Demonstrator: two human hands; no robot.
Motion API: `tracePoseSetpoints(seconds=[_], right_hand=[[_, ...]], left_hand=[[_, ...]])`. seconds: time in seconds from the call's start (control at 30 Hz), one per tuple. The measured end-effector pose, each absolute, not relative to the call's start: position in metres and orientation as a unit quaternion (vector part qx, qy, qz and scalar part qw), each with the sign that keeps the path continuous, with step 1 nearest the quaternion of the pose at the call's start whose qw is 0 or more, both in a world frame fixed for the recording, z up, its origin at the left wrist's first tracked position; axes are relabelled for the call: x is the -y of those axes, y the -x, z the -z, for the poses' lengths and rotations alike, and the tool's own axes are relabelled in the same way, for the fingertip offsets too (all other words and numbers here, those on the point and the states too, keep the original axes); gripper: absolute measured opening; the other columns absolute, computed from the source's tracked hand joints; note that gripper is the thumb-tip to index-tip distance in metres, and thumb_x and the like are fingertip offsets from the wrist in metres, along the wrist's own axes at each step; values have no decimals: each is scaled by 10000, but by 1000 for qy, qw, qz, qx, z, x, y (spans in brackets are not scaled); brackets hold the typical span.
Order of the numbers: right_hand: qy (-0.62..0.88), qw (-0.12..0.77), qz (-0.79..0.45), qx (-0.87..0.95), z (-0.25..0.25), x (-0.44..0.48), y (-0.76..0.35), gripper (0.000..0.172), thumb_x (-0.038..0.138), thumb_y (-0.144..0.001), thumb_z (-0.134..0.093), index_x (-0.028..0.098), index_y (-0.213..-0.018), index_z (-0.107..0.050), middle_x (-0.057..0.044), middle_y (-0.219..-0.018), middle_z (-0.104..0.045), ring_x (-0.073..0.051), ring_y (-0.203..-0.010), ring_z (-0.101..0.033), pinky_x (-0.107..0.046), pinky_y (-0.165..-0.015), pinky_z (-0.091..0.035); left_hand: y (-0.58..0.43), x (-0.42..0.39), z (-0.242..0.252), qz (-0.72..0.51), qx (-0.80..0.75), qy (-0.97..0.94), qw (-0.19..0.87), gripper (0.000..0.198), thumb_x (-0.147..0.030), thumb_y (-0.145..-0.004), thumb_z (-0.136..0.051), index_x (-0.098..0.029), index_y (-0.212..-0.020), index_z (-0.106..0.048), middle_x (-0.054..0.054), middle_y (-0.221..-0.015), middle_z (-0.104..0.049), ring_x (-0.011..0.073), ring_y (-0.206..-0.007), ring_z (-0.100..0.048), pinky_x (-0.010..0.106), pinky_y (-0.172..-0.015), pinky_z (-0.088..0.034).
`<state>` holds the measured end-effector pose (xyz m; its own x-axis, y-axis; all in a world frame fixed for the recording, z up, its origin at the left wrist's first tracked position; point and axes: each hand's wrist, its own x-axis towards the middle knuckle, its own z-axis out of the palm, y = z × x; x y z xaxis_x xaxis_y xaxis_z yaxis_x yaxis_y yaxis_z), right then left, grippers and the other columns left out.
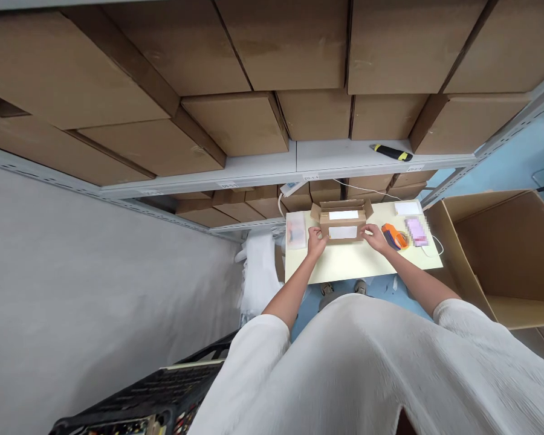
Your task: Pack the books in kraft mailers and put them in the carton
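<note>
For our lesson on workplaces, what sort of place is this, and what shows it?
Probably a storeroom or packing area: cardboard boxes line the grey shelves, and a small carton with raised flaps stands on a table between the left hand and the right hand.

Eleven boxes [281, 48] on one shelf [259, 163] beyond one table [344, 263]

On the table stands one small carton [343, 223], bearing two white labels [343, 233]; with it are one orange tape dispenser [395, 237], one blurred pink item [417, 231], one white slip [407, 208] and one clear packet [296, 231]; over the table are one left hand [317, 242] and one right hand [374, 238], making two; beyond the table, the shelf's boxes show as five in the top row and six below; along its edge are four small tags [310, 177]; one utility knife [392, 152] lies there too; low behind the table are more boxes, too hidden to count; right of the table, one large open box [508, 241]; at its near edge, two shoes [361, 287].
</note>
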<state>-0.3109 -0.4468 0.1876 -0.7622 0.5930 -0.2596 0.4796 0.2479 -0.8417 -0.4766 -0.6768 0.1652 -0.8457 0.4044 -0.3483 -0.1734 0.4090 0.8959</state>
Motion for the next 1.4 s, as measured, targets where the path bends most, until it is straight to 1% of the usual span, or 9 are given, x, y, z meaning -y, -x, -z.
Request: tracePoseSetpoints(seconds=[0.23,0.43,0.57,0.7,0.83,1.03,1.17,1.3,1.4], right_hand=[[320,15,-508,800,-192,441,291,201,319,-886,-640,249,-1044,-742,-110,-1353,-724,-276,-1293,-676,-455,-1127,-570],[405,-2,-430,807,-198,415,279,265,205,-849,-550,235,-1009,-759,-102,-1136,-796,-296,-1140,-726,-448,-1066,-581],[433,119,-416,791,-210,404,284,308,281,-929,-512,237,-1148,-724,-119,-1189,-768,-298,-1080,-716,-459,-979,-614],[270,232,-378,855,-228,409,302,250,331,-1023,-490,249,-1146,-692,-130,-1231,-712,-298,-1127,-677,-470,-1003,-602],[141,127,-350,917,-233,420,320,236,288,-1048,-497,242,-1139,-710,-127,-1219,-697,-301,-1148,-663,-463,-1009,-600],[190,-25,-268,944,-216,421,318,262,295,-1072,-534,206,-1152,-767,-164,-1312,-692,-337,-1196,-673,-465,-989,-612],[197,-42,-250,947,-210,417,314,304,330,-1094,-550,213,-1287,-754,-166,-1413,-662,-330,-1266,-666,-437,-1015,-607],[208,-28,-276,938,-206,414,316,346,355,-1089,-525,222,-1359,-697,-161,-1444,-676,-330,-1292,-673,-453,-1074,-591],[249,-21,-329,910,-205,414,318,329,386,-1073,-504,231,-1329,-639,-154,-1359,-739,-329,-1185,-721,-484,-1017,-610]], left_hand=[[475,694,-174,-521,-815,-60,245,479,-88,-932,-539,-268,-1367,-451,128,-1443,-679,208,-1416,-675,407,-1206,-513],[488,703,-197,-429,-890,-119,96,479,-129,-966,-529,-255,-1428,-529,150,-1474,-623,328,-1476,-545,509,-1276,-416],[489,699,-206,-396,-876,-261,88,320,-119,-1001,-501,-259,-1259,-628,122,-1279,-702,311,-1299,-631,483,-1151,-510],[487,691,-202,-373,-859,-339,89,290,-126,-1032,-485,-240,-1229,-666,133,-1276,-717,329,-1253,-650,497,-1083,-537],[489,683,-195,-342,-866,-350,97,299,-125,-1033,-513,-232,-1257,-681,141,-1316,-705,346,-1283,-647,505,-1098,-536],[485,686,-180,-324,-897,-259,154,219,-205,-1060,-571,-215,-1259,-660,173,-1365,-651,366,-1264,-663,504,-1071,-554],[482,692,-174,-361,-880,-240,193,157,-240,-1082,-572,-238,-1229,-628,149,-1378,-638,320,-1224,-679,447,-1022,-560],[486,690,-175,-414,-864,-209,197,28,-261,-1088,-579,-255,-1061,-578,110,-1268,-656,264,-1121,-681,400,-1009,-540],[490,686,-177,-426,-863,-181,200,216,-262,-1084,-574,-270,-888,-485,69,-1075,-652,250,-1048,-661,386,-991,-531]])
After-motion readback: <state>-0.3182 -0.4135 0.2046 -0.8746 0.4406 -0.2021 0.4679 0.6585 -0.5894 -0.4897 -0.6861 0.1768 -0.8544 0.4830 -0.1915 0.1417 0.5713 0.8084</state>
